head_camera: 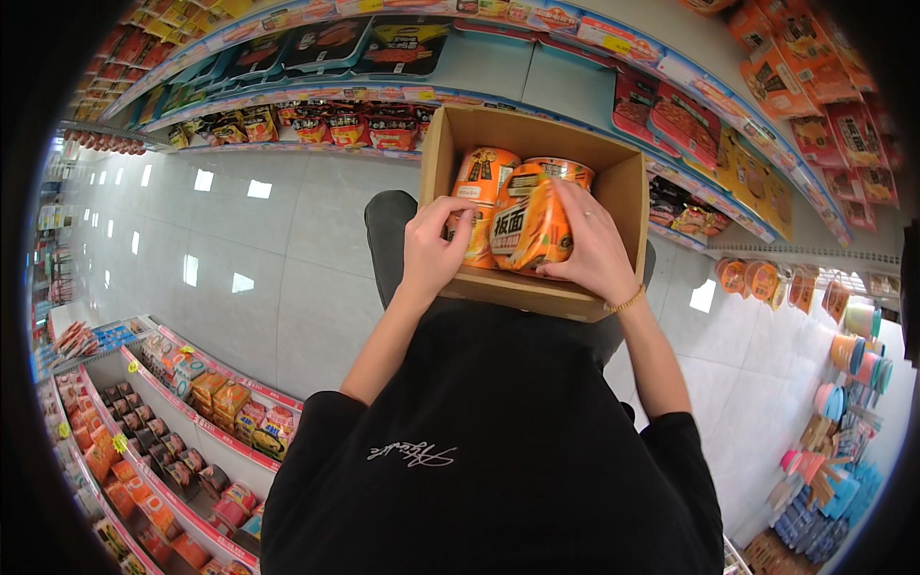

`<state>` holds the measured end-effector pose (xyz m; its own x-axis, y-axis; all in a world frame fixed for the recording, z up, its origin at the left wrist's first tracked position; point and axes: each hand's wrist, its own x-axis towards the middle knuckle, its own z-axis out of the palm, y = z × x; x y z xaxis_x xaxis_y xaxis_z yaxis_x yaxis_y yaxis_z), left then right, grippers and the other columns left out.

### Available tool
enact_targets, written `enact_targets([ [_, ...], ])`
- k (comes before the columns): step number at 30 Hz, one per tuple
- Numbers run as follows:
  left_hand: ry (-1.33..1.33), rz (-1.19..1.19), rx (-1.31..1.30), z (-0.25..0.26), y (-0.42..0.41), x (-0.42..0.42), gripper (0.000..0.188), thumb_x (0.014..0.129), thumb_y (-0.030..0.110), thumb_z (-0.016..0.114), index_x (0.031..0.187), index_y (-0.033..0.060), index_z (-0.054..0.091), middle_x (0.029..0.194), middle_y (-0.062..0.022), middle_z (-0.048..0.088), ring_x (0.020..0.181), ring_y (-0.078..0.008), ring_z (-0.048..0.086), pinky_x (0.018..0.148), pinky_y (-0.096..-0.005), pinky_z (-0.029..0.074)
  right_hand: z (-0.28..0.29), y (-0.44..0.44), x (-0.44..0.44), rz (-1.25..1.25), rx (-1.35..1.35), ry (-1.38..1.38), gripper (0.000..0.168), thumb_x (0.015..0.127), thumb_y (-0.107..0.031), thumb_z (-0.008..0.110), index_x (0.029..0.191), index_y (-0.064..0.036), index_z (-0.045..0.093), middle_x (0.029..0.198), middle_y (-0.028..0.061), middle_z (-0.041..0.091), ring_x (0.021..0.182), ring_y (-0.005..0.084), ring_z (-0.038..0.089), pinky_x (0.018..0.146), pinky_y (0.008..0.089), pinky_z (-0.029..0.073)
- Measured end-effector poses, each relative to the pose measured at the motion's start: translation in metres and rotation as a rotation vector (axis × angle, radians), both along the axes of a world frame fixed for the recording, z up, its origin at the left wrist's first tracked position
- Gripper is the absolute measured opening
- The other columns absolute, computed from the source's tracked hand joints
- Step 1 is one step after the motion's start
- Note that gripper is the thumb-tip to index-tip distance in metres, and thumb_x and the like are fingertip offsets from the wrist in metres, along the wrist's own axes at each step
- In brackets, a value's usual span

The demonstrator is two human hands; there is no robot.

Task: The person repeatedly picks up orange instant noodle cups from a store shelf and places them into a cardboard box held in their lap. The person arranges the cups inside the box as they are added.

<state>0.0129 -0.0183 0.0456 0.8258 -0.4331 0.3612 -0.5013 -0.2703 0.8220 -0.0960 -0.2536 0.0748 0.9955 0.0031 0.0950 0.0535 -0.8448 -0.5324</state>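
A brown cardboard box (535,291) sits before me, against my dark-trousered legs, its top uncovered. Inside stand several orange instant-noodle tubs (483,172), some of them partly hidden. My right hand (593,241) spreads over the right side of an orange noodle package (528,223) with printed writing, thumb low and fingers over its upper edge. This package leans at the front of the box. At the left, my left hand (440,244) reaches over the box wall with thumb and index finger apart, close to the left tubs; whether its fingertips touch them is unclear.
Store shelves (489,61) with flat trays and bagged noodles curve just beyond the box. Hanging orange packets (790,65) are at upper right. Another stocked shelf unit (208,424) stands lower left. Grey tiled floor (237,215) lies between, and plastic housewares (837,402) line the right.
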Motion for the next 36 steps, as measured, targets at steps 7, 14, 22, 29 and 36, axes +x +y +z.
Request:
enact_targets([
  [7, -0.048, 0.091, -0.105, 0.006, -0.007, -0.002, 0.020, 0.091, -0.002, 0.067, 0.111, 0.0005, 0.068, 0.105, -0.0147, 0.073, 0.093, -0.0269, 0.072, 0.082, -0.0346, 0.056, 0.006, -0.001, 0.052, 0.662, -0.447, -0.205, 0.080, 0.074, -0.009, 0.076, 0.147, -0.026, 0.051, 0.148, 0.0040, 0.051, 0.142, 0.0294, 0.044, 0.119, 0.0510, 0.035],
  [14, -0.144, 0.017, 0.112, -0.003, -0.004, -0.003, 0.017, 0.090, 0.006, 0.069, 0.107, 0.0032, 0.068, 0.092, -0.0116, 0.073, 0.083, -0.0295, 0.071, 0.078, -0.0408, 0.054, -0.021, 0.025, 0.056, 0.763, -0.467, -0.304, 0.065, 0.087, -0.010, 0.062, 0.147, -0.033, 0.051, 0.148, 0.0058, 0.051, 0.142, 0.0324, 0.045, 0.118, 0.0517, 0.037],
  [22, -0.123, 0.048, 0.141, -0.003, -0.004, -0.005, 0.016, 0.089, 0.006, 0.070, 0.105, 0.0048, 0.069, 0.086, -0.0091, 0.073, 0.077, -0.0268, 0.070, 0.076, -0.0387, 0.054, -0.039, 0.003, 0.030, -0.148, 0.392, 0.120, 0.083, 0.089, -0.022, 0.074, 0.157, 0.001, 0.032, 0.156, 0.0279, 0.042, 0.138, 0.0424, 0.050, 0.114, 0.0415, 0.043],
  [29, -0.188, -0.001, 0.204, -0.003, -0.006, -0.005, 0.021, 0.089, 0.006, 0.070, 0.110, 0.0054, 0.067, 0.088, -0.0073, 0.073, 0.074, -0.0264, 0.069, 0.078, -0.0389, 0.054, -0.079, 0.010, 0.045, -0.282, 0.555, 0.532, 0.122, 0.079, -0.057, 0.084, 0.160, 0.006, 0.017, 0.139, 0.0330, 0.056, 0.127, 0.0330, 0.060, 0.104, 0.0387, 0.051],
  [36, -0.002, 0.044, 0.042, -0.003, -0.003, -0.006, 0.027, 0.092, 0.000, 0.066, 0.119, 0.0001, 0.063, 0.104, -0.0117, 0.075, 0.089, -0.0237, 0.072, 0.088, -0.0373, 0.055, -0.053, 0.001, 0.053, -0.298, 0.737, 0.695, 0.098, 0.079, -0.054, 0.085, 0.145, 0.007, 0.048, 0.130, 0.0227, 0.065, 0.116, 0.0246, 0.066, 0.098, 0.0349, 0.053],
])
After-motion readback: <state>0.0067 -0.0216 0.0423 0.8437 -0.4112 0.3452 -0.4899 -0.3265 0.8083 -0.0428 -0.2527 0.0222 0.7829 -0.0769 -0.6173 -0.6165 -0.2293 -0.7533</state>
